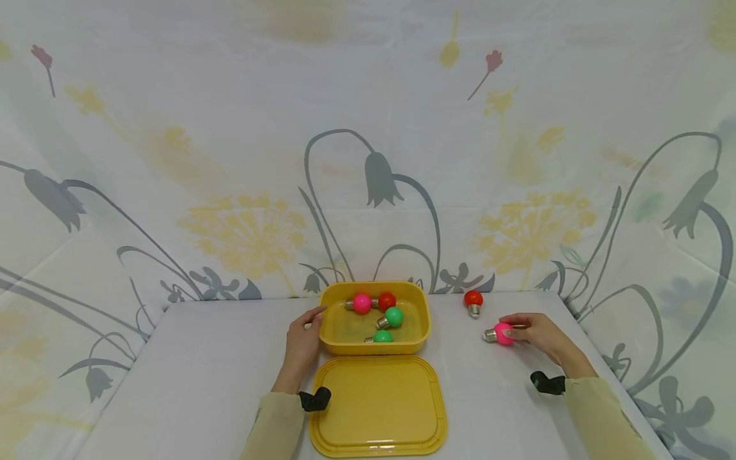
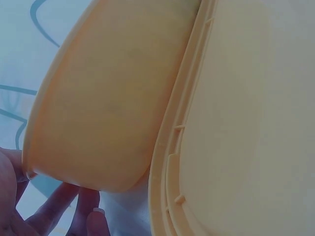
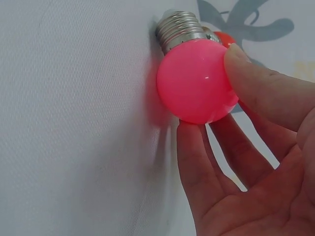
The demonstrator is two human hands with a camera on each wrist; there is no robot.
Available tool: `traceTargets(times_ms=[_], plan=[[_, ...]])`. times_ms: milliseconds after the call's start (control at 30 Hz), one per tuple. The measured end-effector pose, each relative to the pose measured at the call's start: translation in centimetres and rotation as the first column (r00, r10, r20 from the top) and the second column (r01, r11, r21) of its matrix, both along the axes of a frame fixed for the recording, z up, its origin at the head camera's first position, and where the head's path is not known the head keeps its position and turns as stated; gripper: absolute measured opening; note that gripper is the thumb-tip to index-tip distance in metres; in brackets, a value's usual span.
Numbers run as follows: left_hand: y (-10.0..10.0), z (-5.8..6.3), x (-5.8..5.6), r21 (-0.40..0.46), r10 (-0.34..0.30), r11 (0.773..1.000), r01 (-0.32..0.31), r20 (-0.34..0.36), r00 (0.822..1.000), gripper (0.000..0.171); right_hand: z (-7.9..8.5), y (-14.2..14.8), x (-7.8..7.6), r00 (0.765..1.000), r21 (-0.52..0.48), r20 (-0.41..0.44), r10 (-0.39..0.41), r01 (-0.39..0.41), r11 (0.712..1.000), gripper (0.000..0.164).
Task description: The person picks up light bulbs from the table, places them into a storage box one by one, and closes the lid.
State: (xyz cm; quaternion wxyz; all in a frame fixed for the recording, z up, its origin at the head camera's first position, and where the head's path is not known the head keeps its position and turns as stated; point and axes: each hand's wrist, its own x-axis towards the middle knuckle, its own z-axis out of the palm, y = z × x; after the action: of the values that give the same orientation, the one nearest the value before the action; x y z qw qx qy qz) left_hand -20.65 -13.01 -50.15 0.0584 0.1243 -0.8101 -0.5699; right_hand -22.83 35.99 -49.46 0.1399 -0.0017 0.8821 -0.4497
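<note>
My right hand (image 1: pixel 537 333) pinches a pink light bulb (image 3: pixel 197 81) between thumb and fingertips, its silver screw base pointing away from the palm. The bulb is at or just above the white table, right of a yellow plastic container (image 1: pixel 374 349). A red bulb (image 1: pixel 473 299) lies on the table a little beyond this hand. At the container's left side, my left hand (image 1: pixel 303 338) touches the outer wall and rim with fairly straight fingers. Inside the container are a pink bulb (image 1: pixel 361 303), a red bulb (image 1: pixel 387 301) and two green bulbs (image 1: pixel 393 316).
A yellow lid (image 1: pixel 377 406) lies flat on the table, directly in front of the container. Patterned floral cloth (image 1: pixel 241 160) hangs behind the table and along both sides. White table surface (image 1: pixel 207 377) extends to the left of the left arm.
</note>
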Motion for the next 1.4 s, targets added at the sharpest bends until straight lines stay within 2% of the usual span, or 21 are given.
traceTargets(times_ms=[333,633,1067,1400], plan=[[0.0,0.1,0.1,-0.009,0.004,1.0,-0.004,-0.004,1.0,0.031,-0.3,-0.1,0.1,1.0,0.008,-0.019,-0.021,0.021,1.0,0.05],[0.0,-0.1,-0.1,-0.033,-0.002,0.999,0.002,-0.018,1.0,0.031,-0.3,-0.1,0.5,0.998,-0.04,-0.009,-0.059,0.058,0.998,0.051],[-0.1,0.1,-0.1,-0.038,-0.02,0.999,0.018,-0.039,0.999,0.031,-0.6,0.1,0.9,0.999,-0.093,-0.029,-0.036,0.033,0.995,0.049],[-0.1,0.1,-0.1,-0.033,-0.002,0.999,0.001,-0.029,1.0,0.031,-0.7,0.0,1.0,0.999,-0.13,-0.03,-0.04,0.035,0.991,0.049]])
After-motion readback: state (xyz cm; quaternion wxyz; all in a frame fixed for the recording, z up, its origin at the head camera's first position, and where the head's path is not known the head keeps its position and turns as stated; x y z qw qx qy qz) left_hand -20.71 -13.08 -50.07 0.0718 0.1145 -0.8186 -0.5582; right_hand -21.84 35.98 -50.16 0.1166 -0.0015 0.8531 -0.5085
